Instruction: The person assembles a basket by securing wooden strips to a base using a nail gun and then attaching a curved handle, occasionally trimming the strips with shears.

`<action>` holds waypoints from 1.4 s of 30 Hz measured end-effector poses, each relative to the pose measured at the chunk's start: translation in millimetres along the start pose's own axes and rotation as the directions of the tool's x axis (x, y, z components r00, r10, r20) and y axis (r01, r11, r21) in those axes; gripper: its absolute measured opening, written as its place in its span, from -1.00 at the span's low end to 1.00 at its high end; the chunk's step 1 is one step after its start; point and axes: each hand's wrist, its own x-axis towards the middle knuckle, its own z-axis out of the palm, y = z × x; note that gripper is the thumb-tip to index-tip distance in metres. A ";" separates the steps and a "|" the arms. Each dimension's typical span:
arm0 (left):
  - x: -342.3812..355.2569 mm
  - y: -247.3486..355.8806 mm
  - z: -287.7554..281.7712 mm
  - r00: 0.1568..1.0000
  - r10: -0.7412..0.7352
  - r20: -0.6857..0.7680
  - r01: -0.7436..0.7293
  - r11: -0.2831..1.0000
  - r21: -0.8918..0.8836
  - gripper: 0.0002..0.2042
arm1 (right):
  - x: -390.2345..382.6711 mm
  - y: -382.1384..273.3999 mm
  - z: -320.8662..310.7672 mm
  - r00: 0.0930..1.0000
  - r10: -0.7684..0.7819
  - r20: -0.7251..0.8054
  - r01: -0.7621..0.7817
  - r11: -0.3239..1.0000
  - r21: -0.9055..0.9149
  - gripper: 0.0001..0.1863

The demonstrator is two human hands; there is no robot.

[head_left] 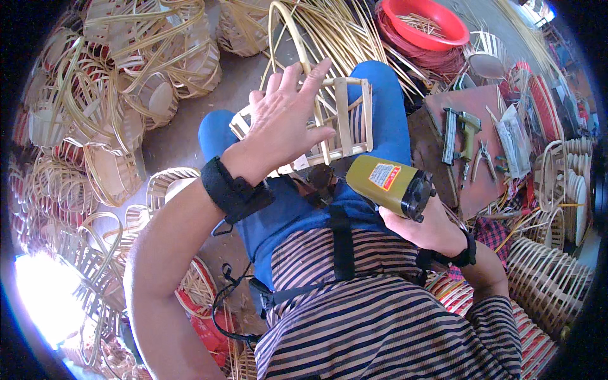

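Note:
A pale cane basket frame [347,119], with a tall arched handle, rests between my raised knees in blue trousers. My left hand [286,107] lies over its near side beside the handle, thumb and forefinger apart, the other fingers bent over the frame. My right hand [419,225] grips an olive-green power tool [384,185], probably a nail gun, held just below the basket's right corner; the tool's body hides most of those fingers.
Piles of finished baskets [136,69] fill the left and lower right. Loose cane strips [342,35] lie ahead, beside a red basin [437,38]. At right, a reddish board [472,202] carries another nail gun [467,136], pliers [484,158] and small tools.

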 end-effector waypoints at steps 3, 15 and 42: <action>0.6 -0.8 1.2 1.000 0.021 -0.006 -0.021 1.000 -0.006 -0.14 | 1.1 3.4 2.3 0.999 0.001 -0.037 -0.001 1.000 0.011 -0.78; 5.2 5.7 -1.9 1.000 -0.004 0.017 0.003 1.000 0.025 -0.13 | 7.5 1.1 2.4 0.998 -0.029 -0.052 0.028 1.000 -0.006 -0.78; -18.6 -7.3 17.0 0.881 -0.232 -0.411 0.178 0.970 -0.167 0.05 | 36.7 -8.8 -25.8 0.971 0.073 -0.227 0.026 0.915 0.402 -0.69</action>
